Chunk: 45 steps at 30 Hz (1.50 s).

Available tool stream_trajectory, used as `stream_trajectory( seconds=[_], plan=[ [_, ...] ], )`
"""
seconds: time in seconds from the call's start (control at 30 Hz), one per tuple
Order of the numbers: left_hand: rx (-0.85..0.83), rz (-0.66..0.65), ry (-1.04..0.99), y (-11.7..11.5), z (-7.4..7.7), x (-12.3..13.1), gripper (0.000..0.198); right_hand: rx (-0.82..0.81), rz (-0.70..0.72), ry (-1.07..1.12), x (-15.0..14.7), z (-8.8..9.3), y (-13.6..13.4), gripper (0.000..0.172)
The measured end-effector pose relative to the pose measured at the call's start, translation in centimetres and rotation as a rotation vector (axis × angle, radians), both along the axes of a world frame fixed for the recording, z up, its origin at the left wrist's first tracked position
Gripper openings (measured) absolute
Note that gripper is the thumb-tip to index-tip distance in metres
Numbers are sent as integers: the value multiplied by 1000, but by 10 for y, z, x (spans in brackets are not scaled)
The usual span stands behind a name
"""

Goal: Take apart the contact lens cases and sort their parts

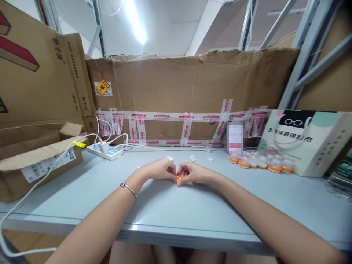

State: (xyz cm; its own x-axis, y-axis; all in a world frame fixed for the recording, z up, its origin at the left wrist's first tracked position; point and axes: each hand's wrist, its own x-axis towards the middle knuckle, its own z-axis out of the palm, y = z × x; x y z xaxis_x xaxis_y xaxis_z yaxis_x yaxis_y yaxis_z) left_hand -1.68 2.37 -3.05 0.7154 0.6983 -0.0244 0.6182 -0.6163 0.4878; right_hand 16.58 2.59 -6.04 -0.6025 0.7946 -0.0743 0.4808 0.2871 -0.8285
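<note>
My left hand (165,169) and my right hand (194,173) meet over the middle of the table. Between their fingertips is a small orange piece (179,178), mostly covered by the fingers, so its full shape is hidden. Both hands are closed in a pinch on it, low over the tabletop. Just behind my left hand lies a small white round part (169,158). Little white pieces (192,158) sit behind my right hand, with another small white cluster (210,159) further right.
Several round orange-and-white items with clear tops (274,167) stand at the right, before a paper bag (286,143) and a phone-like screen (235,137). A white power strip (106,151) and an open cardboard box (41,157) are at the left. Large cardboard (170,84) walls the back.
</note>
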Motion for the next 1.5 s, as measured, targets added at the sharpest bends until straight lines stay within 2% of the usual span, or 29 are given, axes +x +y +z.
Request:
stream_trajectory(
  seconds=[0.4, 0.7, 0.83, 1.1, 1.27, 1.5],
  plan=[
    [-26, 118, -8, 2, -5, 5, 31, 107, -69, -79, -4, -7, 3, 51],
    [102, 222, 115, -9, -4, 15, 24, 100, -63, -80, -6, -4, 1, 48],
    [129, 277, 146, -10, -5, 17, 28, 113, -70, -91, -6, -4, 0, 47],
    [48, 302, 127, -9, -5, 15, 31, 108, -77, -97, -6, -1, -2, 46],
    [47, 315, 113, -10, -3, 13, 27, 69, 2, -52, -3, 1, -3, 46],
    [2, 254, 76, -4, -2, 9, 30, 66, 17, -57, -1, -1, -2, 46]
  ],
)
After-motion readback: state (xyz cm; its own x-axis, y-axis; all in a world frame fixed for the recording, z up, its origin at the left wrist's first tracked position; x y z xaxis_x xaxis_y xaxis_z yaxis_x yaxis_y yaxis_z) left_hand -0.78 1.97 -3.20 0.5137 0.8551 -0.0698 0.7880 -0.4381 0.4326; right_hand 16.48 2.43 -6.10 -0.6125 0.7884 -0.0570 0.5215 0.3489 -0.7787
